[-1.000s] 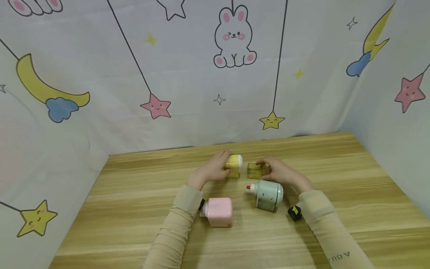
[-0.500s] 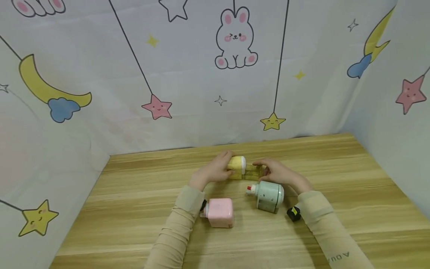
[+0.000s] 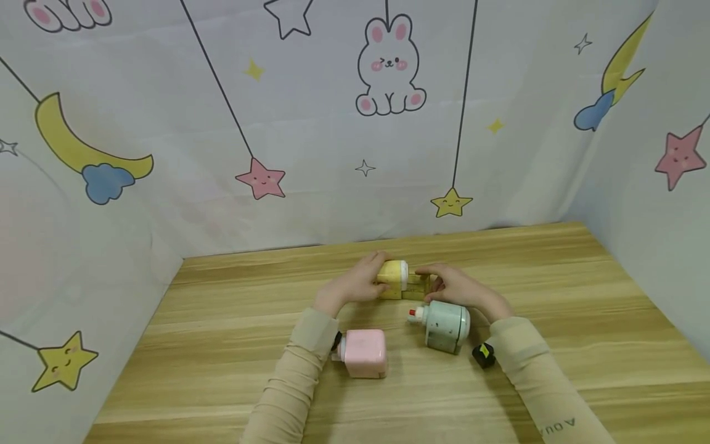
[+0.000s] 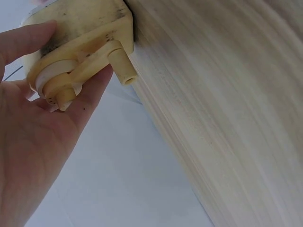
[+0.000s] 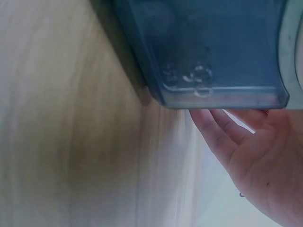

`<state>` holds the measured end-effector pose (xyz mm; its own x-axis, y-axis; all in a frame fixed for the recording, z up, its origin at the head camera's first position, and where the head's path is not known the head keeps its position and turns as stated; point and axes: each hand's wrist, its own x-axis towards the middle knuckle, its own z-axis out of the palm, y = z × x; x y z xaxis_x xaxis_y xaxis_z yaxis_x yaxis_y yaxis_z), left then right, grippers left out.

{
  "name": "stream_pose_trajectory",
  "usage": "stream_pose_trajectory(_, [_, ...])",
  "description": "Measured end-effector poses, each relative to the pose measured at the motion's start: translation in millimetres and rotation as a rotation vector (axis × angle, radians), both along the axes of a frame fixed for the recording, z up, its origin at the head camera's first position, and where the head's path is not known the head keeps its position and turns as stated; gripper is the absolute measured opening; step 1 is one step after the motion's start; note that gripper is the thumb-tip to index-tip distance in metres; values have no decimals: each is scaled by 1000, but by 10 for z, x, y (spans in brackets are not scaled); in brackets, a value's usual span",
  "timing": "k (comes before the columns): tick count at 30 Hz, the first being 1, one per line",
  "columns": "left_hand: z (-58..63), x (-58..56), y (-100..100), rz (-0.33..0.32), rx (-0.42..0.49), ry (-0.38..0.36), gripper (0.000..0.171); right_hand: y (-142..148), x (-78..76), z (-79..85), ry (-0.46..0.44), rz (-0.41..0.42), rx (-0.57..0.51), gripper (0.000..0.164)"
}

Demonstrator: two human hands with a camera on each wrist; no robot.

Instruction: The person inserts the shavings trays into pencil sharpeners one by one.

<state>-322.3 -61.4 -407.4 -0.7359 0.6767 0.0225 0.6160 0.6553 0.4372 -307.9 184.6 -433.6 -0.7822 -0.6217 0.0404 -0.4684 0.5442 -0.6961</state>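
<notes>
My left hand (image 3: pixel 349 287) grips a yellow hand-crank pencil sharpener (image 3: pixel 392 272) lying near the table's back edge. Its crank handle (image 4: pixel 123 66) points out beside my palm in the left wrist view. With my right hand (image 3: pixel 465 288) I hold a see-through yellow shavings drawer (image 3: pixel 417 287) between thumb and fingers. The drawer's end meets the sharpener's white-rimmed side and overlaps it in the head view. Just in front of my right hand lies a grey-green sharpener (image 3: pixel 446 327), whose clear bin (image 5: pixel 208 56) hides my right fingertips in the right wrist view.
A pink sharpener (image 3: pixel 366 353) lies beside my left forearm. The wooden table (image 3: pixel 211 345) ends at a white patterned curtain (image 3: pixel 310 203) behind, with more curtain at both sides. A black wrist camera (image 3: pixel 484 355) hangs by my right cuff.
The yellow sharpener has shifted right, and the drawer has moved left to it, closing the gap between them. The grey-green and pink sharpeners have stayed in place.
</notes>
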Motion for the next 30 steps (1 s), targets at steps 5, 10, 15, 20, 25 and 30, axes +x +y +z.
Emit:
stream_pose_trajectory(5, [-15, -10, -2, -15, 13, 1, 55, -31, 2, 14, -7, -1, -10, 59])
stream_pose_trajectory(10, [-27, -13, 3, -10, 14, -6, 55, -44, 3, -4, -43, -13, -34, 61])
stream_pose_trajectory(15, [-26, -6, -1, -16, 30, -5, 55, -42, 14, -8, -131, -53, -123, 61])
stream_pose_trajectory(20, [-16, -7, -5, -18, 21, -6, 56, -54, 14, -8, -197, -95, -185, 52])
stream_pose_trajectory(25, [-6, 1, 1, -15, 5, -18, 57, -71, 1, -41, -193, -114, -198, 39])
stream_pose_trajectory(30, [-5, 10, 3, -12, 9, -18, 57, -81, -9, -64, -196, -109, -208, 26])
